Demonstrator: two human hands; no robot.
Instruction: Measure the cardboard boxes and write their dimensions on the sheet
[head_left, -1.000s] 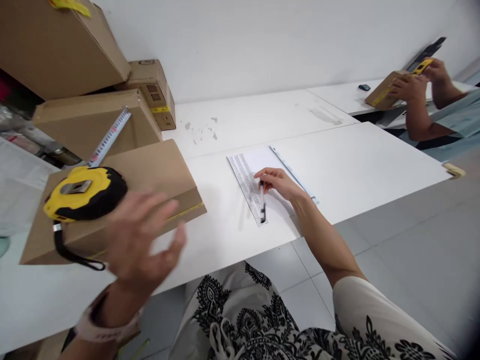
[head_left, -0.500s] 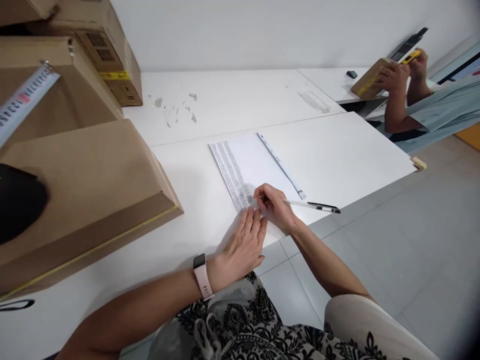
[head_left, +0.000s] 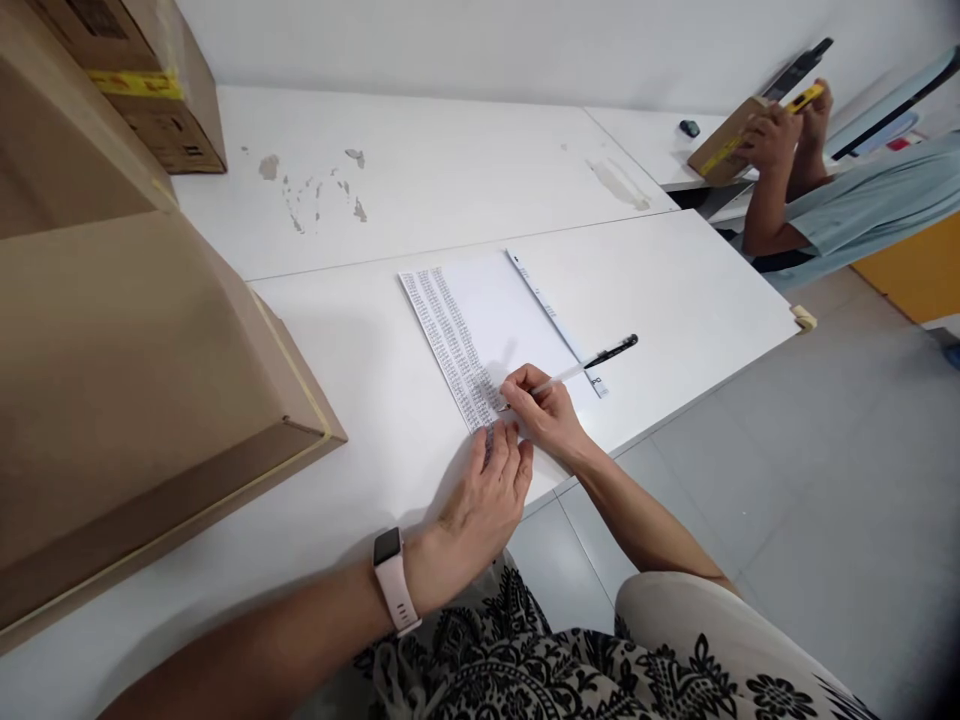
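A sheet of paper with columns of small print along its left side lies on the white table. Pinched in my right hand is a pen with a clear barrel and black end, its tip at the printed columns near the sheet's lower edge. My left hand rests flat with fingers stretched out, fingertips on the paper's lower left corner, just beside my right hand. A pale strip with markings runs along the sheet's right side. On my left wrist sits a smartwatch with a pink band.
Large cardboard boxes occupy the table's left side. At the far right, another person's hands hold a yellow tool against a small carton. The white table has peeled patches; its front edge borders the tiled floor.
The pen has swung more upright, its black end higher. My head view has shifted, so the boxes sit further left and a tape measure has left the view.
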